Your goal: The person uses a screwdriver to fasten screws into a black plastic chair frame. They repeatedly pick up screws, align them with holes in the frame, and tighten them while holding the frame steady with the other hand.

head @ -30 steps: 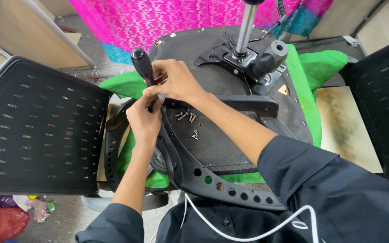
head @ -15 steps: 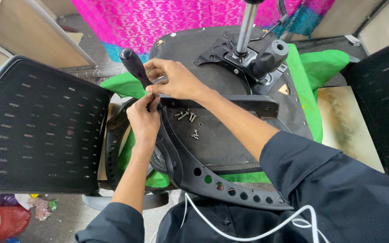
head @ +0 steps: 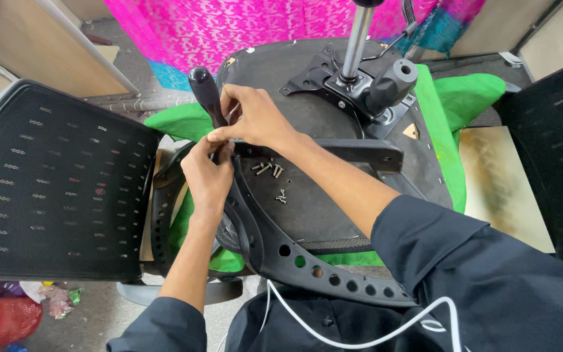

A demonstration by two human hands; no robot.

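Black plastic armrest bracket (head: 294,261) lies across the upturned office chair seat (head: 307,195), and I'm fastening its upper end near the seat's left edge. My right hand (head: 255,120) wraps the black screwdriver handle (head: 206,98), fingers closed around it, thumb and forefinger also pinching at the shaft where it meets the bracket. My left hand (head: 208,176) sits just below, fingertips pinched at the same spot, steadying what looks like a screw, though the screw itself is hidden by my fingers. Loose screws (head: 270,171) lie in a small cluster on the seat underside, just right of my hands, so I judge several fasteners not yet in. Gas-lift column (head: 358,39) and tilt mechanism (head: 360,88) already stand mounted on the seat. Mesh backrest (head: 53,182) lies to the left, touching the bracket end; I can't tell if it's joined. Early-to-middle of assembly, I'd say.
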